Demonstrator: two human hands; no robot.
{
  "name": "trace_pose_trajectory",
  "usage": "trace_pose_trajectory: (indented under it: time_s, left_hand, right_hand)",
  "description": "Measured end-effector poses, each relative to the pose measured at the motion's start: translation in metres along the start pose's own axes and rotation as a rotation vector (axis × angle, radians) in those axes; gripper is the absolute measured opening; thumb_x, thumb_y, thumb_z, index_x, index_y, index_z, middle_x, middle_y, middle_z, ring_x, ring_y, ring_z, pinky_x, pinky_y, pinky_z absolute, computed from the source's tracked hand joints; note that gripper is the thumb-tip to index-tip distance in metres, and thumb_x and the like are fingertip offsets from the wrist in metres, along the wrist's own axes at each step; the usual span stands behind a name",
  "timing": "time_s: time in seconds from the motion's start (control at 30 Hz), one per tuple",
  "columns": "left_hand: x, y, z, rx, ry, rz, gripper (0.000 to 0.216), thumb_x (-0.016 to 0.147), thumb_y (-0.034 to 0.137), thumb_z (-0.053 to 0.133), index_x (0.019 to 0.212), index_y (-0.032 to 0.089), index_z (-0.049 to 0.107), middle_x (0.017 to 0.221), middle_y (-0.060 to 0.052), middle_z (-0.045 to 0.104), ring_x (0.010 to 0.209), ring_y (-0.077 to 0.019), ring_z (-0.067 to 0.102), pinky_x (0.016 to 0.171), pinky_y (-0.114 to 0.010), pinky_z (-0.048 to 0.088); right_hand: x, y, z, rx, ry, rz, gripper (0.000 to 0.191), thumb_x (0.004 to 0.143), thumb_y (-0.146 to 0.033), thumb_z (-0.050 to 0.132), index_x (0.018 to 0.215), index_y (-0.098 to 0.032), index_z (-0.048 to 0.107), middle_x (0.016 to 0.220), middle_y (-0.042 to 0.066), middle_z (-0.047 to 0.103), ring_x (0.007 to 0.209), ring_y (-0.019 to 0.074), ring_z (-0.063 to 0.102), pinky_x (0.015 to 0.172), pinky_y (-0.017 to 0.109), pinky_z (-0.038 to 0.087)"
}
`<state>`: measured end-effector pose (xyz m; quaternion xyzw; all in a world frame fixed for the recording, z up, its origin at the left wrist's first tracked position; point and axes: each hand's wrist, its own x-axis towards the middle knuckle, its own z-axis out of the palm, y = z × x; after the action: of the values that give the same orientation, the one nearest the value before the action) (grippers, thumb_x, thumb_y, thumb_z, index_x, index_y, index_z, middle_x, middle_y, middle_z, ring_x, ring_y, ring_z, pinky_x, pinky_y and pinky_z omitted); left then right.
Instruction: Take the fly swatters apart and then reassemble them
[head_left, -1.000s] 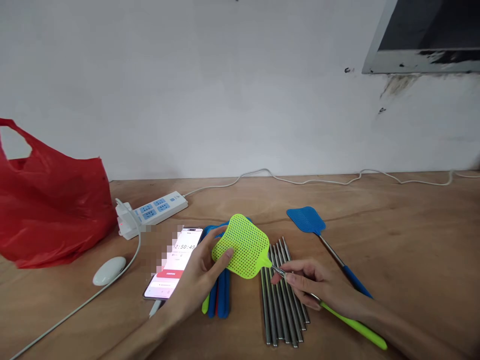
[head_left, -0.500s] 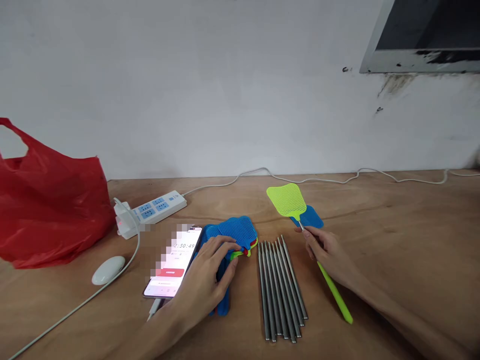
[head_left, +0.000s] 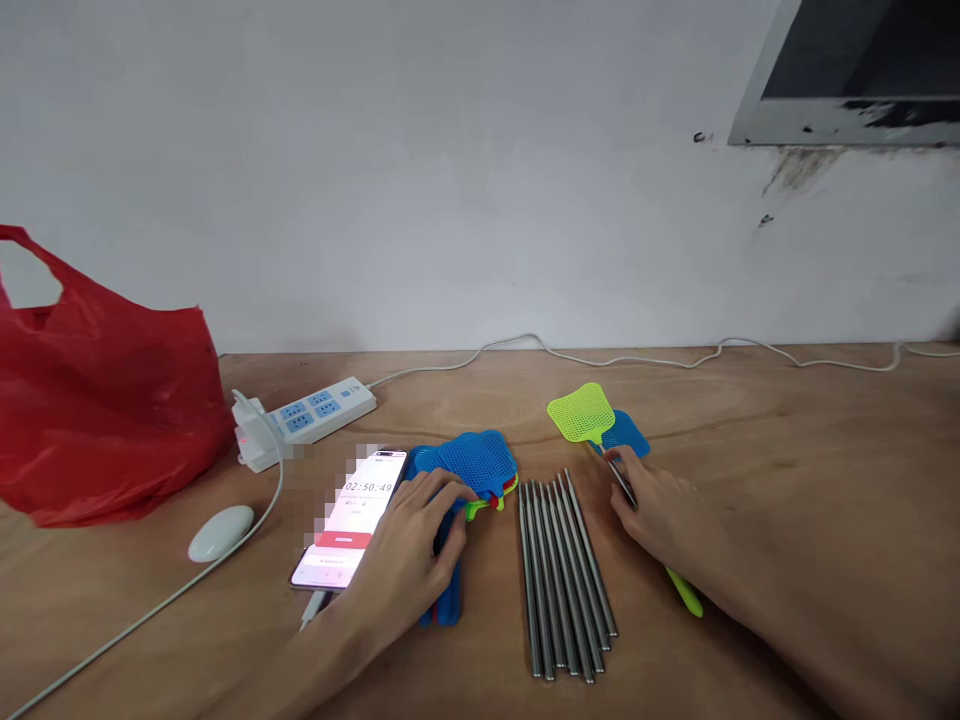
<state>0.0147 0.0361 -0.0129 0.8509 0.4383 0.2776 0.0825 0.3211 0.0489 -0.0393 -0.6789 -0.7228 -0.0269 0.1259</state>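
Observation:
In the head view, my right hand (head_left: 656, 510) is closed around the metal shaft of a yellow-green fly swatter (head_left: 580, 413). Its mesh head overlaps a blue fly swatter (head_left: 628, 434) behind it, and the tip of its green handle shows past my wrist. Over a pile of fly swatters (head_left: 472, 460), blue on top with red and green edges beneath, rests my left hand (head_left: 420, 540), fingers loosely bent and the thumb apart. Between my hands several tapered metal rods (head_left: 562, 580) lie side by side on the wooden table.
A lit phone (head_left: 352, 520) showing a timer lies against the pile's left side. Farther left are a white power strip (head_left: 319, 413), a white mouse-shaped object (head_left: 221, 533) and a red plastic bag (head_left: 112, 400). A thin cable (head_left: 630, 360) runs along the wall.
My right hand has lowered the yellow-green swatter, its head shifting slightly right and down over the blue one. My left hand stays on the pile.

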Motion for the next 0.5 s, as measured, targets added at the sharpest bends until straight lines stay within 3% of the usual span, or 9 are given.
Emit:
trace_pose_trajectory:
  time_s: [0.13, 0.33, 0.5]
  left_hand:
    - [0.0001, -0.0025, 0.0008, 0.115, 0.038, -0.018, 0.021, 0.098, 0.022, 0.041, 0.101, 0.02, 0.062, 0.099, -0.008, 0.065, 0.089, -0.028, 0.06, 0.077, -0.043, 0.047]
    - [0.0007, -0.0018, 0.0034, 0.345, 0.021, -0.017, 0.035, 0.098, 0.05, 0.047, 0.087, 0.019, 0.058, 0.086, -0.008, 0.064, 0.08, -0.0297, 0.061, 0.074, -0.045, 0.045]
    - [-0.0015, -0.0033, 0.0059, 0.495, 0.035, 0.012, 0.039, 0.096, 0.056, 0.046, 0.085, 0.02, 0.056, 0.08, -0.008, 0.063, 0.075, -0.0288, 0.061, 0.072, -0.044, 0.046]
  right_hand:
    - [-0.0017, -0.0002, -0.0034, -0.153, 0.021, -0.016, 0.021, 0.092, -0.022, 0.047, 0.112, -0.02, 0.056, 0.077, 0.006, 0.071, 0.063, 0.0259, 0.068, 0.052, 0.03, 0.015]
    - [-0.0013, 0.0064, 0.0001, -0.243, 0.022, -0.071, 0.022, 0.096, -0.029, 0.043, 0.106, -0.021, 0.061, 0.074, 0.008, 0.073, 0.062, 0.0268, 0.069, 0.051, 0.031, 0.013]
    - [-0.0027, 0.006, -0.0014, -0.269, 0.048, -0.08, 0.021, 0.095, -0.033, 0.046, 0.102, -0.022, 0.063, 0.076, 0.007, 0.073, 0.061, 0.0257, 0.067, 0.051, 0.032, 0.012]
